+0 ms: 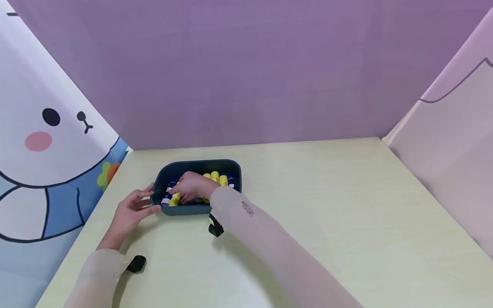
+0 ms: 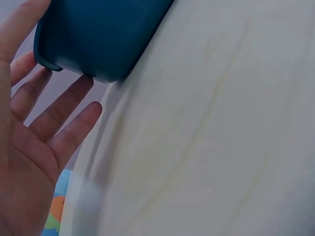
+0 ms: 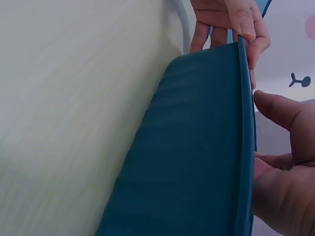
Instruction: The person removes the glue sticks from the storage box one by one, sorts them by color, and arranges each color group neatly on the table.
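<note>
A dark teal basket (image 1: 196, 209) with a raised rim stands on the table, holding several small capped cylinders. Some are yellow (image 1: 215, 176), others navy and white, such as the navy cylinder (image 1: 231, 179) at the right end. My left hand (image 1: 130, 213) touches the basket's left end, thumb by the near corner and fingers spread along the end wall; the left wrist view shows those fingers fairly straight. Inside the basket, my right hand (image 1: 191, 185) reaches down over the cylinders at the left. The basket wall (image 3: 182, 147) hides its fingertips in the right wrist view, so I cannot tell whether it grips one.
The pale wooden table (image 1: 327, 222) extends right of the basket and toward me. A purple backdrop (image 1: 250, 77) rises behind it, with a cartoon-printed panel (image 1: 42, 171) at the left and a pale panel (image 1: 454, 149) at the right.
</note>
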Tool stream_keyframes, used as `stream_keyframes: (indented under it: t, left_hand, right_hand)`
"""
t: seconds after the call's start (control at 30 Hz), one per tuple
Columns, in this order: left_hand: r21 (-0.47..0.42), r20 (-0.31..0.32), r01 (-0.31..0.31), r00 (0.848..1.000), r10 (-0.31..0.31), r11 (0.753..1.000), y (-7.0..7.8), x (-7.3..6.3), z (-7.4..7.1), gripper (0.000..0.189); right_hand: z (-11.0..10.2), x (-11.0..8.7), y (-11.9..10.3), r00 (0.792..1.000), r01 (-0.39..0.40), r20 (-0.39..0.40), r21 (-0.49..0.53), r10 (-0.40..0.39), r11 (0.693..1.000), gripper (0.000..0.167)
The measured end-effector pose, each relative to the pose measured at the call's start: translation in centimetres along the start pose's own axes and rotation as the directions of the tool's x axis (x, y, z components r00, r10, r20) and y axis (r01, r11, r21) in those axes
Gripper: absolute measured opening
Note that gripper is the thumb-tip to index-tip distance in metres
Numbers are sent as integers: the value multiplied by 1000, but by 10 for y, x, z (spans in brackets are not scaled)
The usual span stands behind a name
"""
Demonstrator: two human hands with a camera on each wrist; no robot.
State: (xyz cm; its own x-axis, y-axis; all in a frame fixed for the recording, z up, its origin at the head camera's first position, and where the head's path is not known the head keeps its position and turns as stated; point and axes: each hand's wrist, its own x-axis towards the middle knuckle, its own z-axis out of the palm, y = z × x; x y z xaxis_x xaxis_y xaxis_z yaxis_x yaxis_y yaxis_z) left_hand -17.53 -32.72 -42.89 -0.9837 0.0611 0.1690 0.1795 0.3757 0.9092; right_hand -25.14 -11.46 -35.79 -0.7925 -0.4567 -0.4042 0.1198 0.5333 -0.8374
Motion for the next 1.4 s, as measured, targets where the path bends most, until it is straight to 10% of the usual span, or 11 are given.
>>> stream_keyframes:
  t: [0.47,0.77,1.4]
  left_hand:
    - [9,-8,-9,1000,9,1000,3,-2,0,44]
    - [10,-15,-62,998,62,998,-2,0,4,39]
    - [33,-6,-1,1000,1,999,5,1,3,42]
  right_hand:
    - [16,6,3,999,-15,49,52,12,999,44]
    - [26,8,6,999,-15,-50,-58,12,998,84]
    - [24,8,10,999,-1,-43,181,9,983,91]
